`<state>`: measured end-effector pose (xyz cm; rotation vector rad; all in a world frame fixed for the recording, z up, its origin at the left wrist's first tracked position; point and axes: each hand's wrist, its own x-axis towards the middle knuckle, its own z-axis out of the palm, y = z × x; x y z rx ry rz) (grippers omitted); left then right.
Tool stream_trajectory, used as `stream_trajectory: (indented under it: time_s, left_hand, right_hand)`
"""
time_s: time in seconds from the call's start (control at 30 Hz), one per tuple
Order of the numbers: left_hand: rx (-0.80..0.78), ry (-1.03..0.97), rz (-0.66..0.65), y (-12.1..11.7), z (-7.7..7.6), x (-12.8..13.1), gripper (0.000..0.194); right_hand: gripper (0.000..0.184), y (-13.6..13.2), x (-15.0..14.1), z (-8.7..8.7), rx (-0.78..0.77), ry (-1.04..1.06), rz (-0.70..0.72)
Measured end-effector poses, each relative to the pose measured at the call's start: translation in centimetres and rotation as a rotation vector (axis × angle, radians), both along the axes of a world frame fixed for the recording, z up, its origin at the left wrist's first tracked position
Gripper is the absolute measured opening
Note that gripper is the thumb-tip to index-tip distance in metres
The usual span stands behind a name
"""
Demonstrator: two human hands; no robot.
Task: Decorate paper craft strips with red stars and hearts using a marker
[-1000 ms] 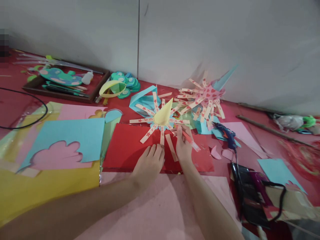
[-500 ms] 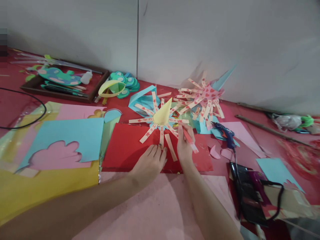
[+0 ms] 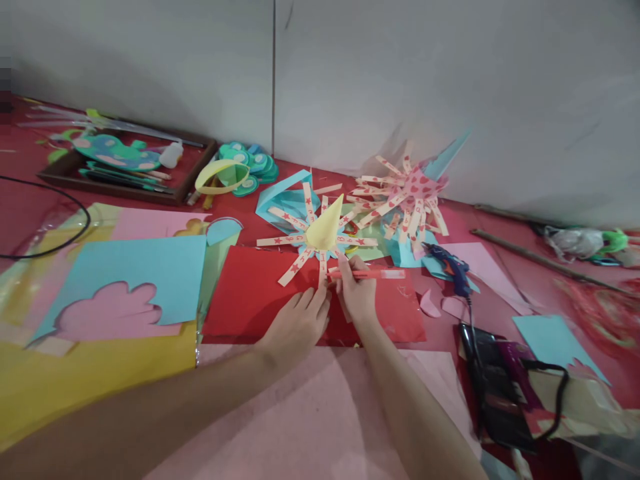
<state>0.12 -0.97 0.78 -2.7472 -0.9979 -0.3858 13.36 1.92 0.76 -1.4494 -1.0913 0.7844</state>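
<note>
- Right hand (image 3: 357,293), frame centre: grasping red pen (image 3: 383,274), tip at lettered paper strip (image 3: 323,264).
- Left hand (image 3: 296,321), lower centre: at strip's end; cannot tell grip.

Red pen (image 3: 373,274), pale toward the rear, lies nearly level in your right hand (image 3: 357,290), tip at the near strip (image 3: 323,265); your left fingers (image 3: 313,301) meet that strip's end. Your paper sunburst (image 3: 324,233): pointed yellow cone upright but leaning right, cream strips fanned around, red letters and stars, overlapping the red sheet's (image 3: 250,287) far edge
</note>
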Motion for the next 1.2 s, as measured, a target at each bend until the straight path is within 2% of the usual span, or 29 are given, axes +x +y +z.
stream_trajectory:
  time_s: [0.23, 0.4, 0.57, 0.73, 1.2]
  left_hand:
    - [-0.048, 0.074, -0.001, 0.0, 0.1, 0.0, 0.034]
    - [-0.030, 0.047, -0.021, -0.2, -0.4, 0.0, 0.030]
    - [-0.062, 0.100, -0.021, 0.0, -0.1, 0.1, 0.030]
    - [-0.100, 0.102, -0.039, 0.0, 0.2, 0.0, 0.028]
    - [-0.116, 0.112, -0.040, 0.0, 0.1, -0.1, 0.032]
  right_hand:
    - [0.029, 0.2, 0.1, -0.4, -0.039, 0.028, -0.012]
    - [0.031, 0.2, 0.3, -1.1, -0.031, -0.070, 0.020]
    - [0.032, 0.1, 0.4, -0.8, -0.014, -0.204, 0.054]
    - [0.035, 0.1, 0.3, -0.5, -0.008, -0.239, 0.078]
    - [0.030, 0.1, 0.4, -0.8, -0.017, -0.285, -0.006]
